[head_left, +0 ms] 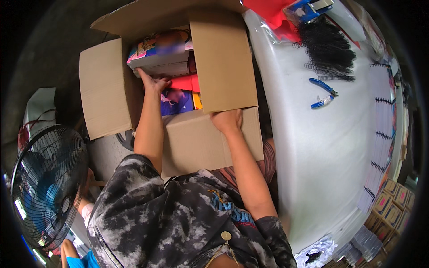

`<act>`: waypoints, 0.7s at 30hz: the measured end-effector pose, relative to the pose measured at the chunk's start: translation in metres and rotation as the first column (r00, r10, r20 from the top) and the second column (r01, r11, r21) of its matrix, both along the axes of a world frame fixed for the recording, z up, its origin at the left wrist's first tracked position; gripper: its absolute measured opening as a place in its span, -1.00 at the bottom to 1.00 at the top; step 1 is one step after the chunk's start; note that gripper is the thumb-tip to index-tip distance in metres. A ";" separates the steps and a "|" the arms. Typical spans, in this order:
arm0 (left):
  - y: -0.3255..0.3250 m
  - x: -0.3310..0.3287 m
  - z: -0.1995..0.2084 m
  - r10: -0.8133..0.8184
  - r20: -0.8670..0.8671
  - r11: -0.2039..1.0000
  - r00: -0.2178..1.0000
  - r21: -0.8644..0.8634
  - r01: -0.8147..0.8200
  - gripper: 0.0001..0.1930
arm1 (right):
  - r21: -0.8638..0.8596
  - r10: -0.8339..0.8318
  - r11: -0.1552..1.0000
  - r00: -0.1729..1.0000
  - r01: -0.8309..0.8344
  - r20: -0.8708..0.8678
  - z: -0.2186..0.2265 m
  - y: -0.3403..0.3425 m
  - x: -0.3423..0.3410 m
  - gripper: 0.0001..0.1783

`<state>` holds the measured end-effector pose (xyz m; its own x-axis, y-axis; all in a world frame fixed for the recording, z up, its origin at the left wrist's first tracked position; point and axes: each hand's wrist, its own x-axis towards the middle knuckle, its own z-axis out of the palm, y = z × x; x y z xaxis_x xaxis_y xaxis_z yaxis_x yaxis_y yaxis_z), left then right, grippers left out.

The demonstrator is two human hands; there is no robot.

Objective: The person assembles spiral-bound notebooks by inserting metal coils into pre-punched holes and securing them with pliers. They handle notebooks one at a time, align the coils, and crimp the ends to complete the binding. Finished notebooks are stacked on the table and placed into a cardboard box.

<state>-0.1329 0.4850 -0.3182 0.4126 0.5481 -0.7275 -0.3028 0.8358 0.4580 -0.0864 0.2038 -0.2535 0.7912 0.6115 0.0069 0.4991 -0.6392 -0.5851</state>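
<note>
An open cardboard box [210,138] stands in front of me, its flaps folded out. Inside it, a stack of books [165,64] with colourful covers lies at the far side. Nearer in the box are a red sheet or cover [185,83] and a purple book [178,103]. My left hand [154,82] is inside, thumb and fingers spread, against the near lower side of the stack. At the near edge of the right-hand flap [225,62] is my right hand [227,120]; its fingers go under that flap and are hidden.
To the right, a table with a pale shiny cover [317,156] holds black spiral coils [328,49], blue-handled pliers [324,93] and a row of spiral-bound books [383,118]. A black fan [49,187] stands at the left. Small brown boxes [393,203] are stacked at the lower right.
</note>
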 end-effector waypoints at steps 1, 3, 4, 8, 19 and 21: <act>0.001 0.002 -0.002 0.015 -0.027 1.000 1.000 -0.002 -0.015 0.24 | -0.005 -0.008 1.000 1.000 0.008 -0.012 0.000 0.000 0.000 -0.70; 0.002 0.000 -0.006 0.060 -0.026 0.994 0.998 -0.089 -0.062 0.18 | -0.013 -0.031 0.999 0.999 0.031 -0.031 0.003 0.000 0.000 -0.70; 0.003 0.000 -0.007 0.078 -0.024 0.988 0.997 -0.132 -0.081 0.15 | -0.016 -0.034 0.999 0.998 0.034 -0.059 0.005 0.001 0.000 -0.70; 0.003 -0.005 -0.016 0.171 0.035 0.985 0.985 -0.038 -0.170 0.00 | -0.027 -0.016 1.000 0.998 0.015 -0.058 0.015 0.001 -0.002 -0.71; -0.020 0.004 -0.002 0.075 0.110 0.978 0.991 0.187 -0.094 0.00 | -0.021 -0.030 0.999 0.998 0.029 -0.059 0.007 0.001 -0.001 -0.71; -0.014 0.019 -0.012 0.023 0.097 0.953 0.995 0.298 -0.051 -0.08 | -0.010 -0.044 0.999 0.996 0.043 -0.075 0.007 0.002 -0.001 -0.70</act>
